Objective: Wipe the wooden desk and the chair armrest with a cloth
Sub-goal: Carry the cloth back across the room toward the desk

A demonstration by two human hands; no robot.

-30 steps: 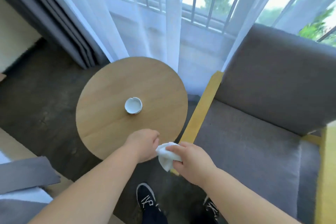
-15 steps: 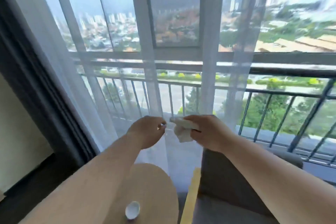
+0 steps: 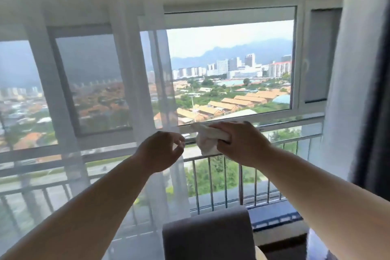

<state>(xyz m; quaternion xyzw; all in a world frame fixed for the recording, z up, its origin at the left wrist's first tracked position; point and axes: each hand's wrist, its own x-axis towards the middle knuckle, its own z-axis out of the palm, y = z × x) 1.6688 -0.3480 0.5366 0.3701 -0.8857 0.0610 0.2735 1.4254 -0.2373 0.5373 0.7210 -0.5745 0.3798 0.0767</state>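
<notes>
Now the view has swung up from tabletop to window [image 3: 230, 69]: right hand [image 3: 240, 143] grips the cloth [image 3: 206, 140] in mid-air, left hand [image 3: 161, 150] fingers curl empty; wiping looks paused.

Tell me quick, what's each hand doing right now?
Left hand: fingers curled by the sheer curtain; whether it pinches it cannot be told.
Right hand: closed around the white cloth.

Big window [image 3: 230, 34] straight ahead, city [image 3: 232, 69] and hills [image 3: 242, 49] way out there. Sheer curtain [image 3: 135, 69] hanging over the left side, railing [image 3: 195, 186] below, dark drape [image 3: 375, 112] far right.
</notes>
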